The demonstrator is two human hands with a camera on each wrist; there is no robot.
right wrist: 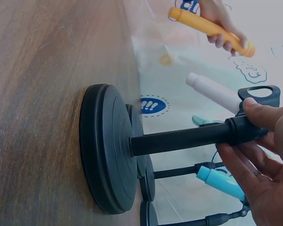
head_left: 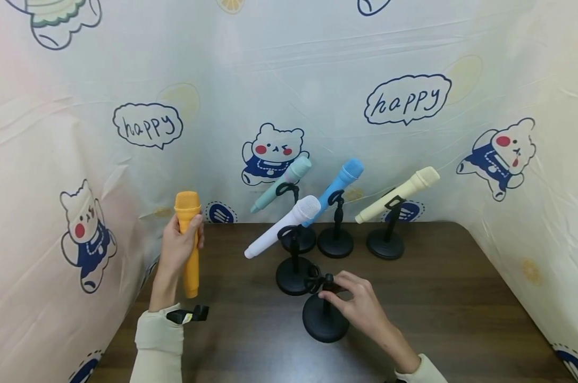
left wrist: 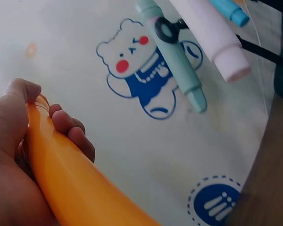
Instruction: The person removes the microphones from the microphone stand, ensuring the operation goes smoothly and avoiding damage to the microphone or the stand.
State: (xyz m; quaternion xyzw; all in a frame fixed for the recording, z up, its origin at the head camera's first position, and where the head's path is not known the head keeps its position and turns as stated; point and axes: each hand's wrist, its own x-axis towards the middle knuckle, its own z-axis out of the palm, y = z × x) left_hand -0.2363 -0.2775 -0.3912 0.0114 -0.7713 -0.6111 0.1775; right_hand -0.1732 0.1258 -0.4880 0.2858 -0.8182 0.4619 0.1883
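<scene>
An orange microphone (head_left: 191,266) stands nearly upright in the grip of my left hand (head_left: 178,242), its head at the top, raised at the left of the table. In the left wrist view the fingers wrap round the orange microphone's body (left wrist: 80,174). My right hand (head_left: 362,300) pinches the top of a black microphone stand (head_left: 325,324) close to its clip. That stand's clip (right wrist: 259,94) holds no microphone. Its round base (right wrist: 108,150) appears to rest on the table. Beyond it, a white microphone (head_left: 284,226) lies tilted in another stand's clip.
Farther back, stands hold a mint-green microphone (head_left: 281,183), a blue microphone (head_left: 338,183) and a pale yellow microphone (head_left: 399,194), all tilted. The brown table (head_left: 437,298) ends at a printed cloth backdrop (head_left: 317,64) that also runs along both sides.
</scene>
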